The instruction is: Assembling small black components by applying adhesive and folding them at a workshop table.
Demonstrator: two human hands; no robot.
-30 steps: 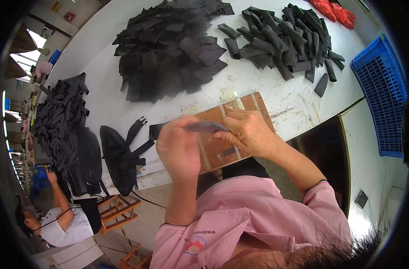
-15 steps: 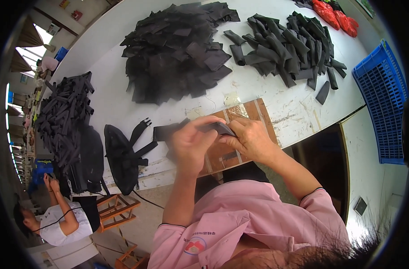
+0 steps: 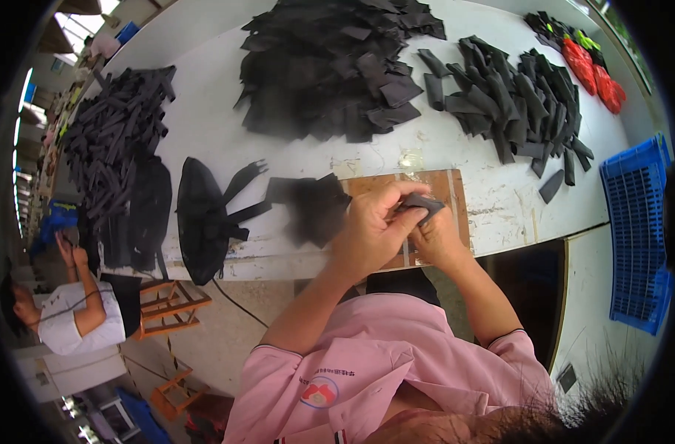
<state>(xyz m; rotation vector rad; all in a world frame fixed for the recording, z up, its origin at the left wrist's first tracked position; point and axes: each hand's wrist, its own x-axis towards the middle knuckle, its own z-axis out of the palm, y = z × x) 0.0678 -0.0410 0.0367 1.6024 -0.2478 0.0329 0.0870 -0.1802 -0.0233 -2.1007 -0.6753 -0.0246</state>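
Note:
My left hand and my right hand meet over a brown wooden board at the near edge of the white table. Both pinch one small dark grey strip, folded between the fingers. Just left of my hands a few flat black fabric pieces lie on the table. Beyond the board a large heap of black cut pieces is spread out. A heap of dark grey strips lies to its right.
A black strapped part lies at the table's left edge beside a stack of black strips. Red bundles sit far right. A blue plastic crate stands at the right. A person in white sits lower left near orange frames.
My hands have come together more tightly at the right of the board and folded the grey strip. The black fabric piece held before now lies on the table to their left.

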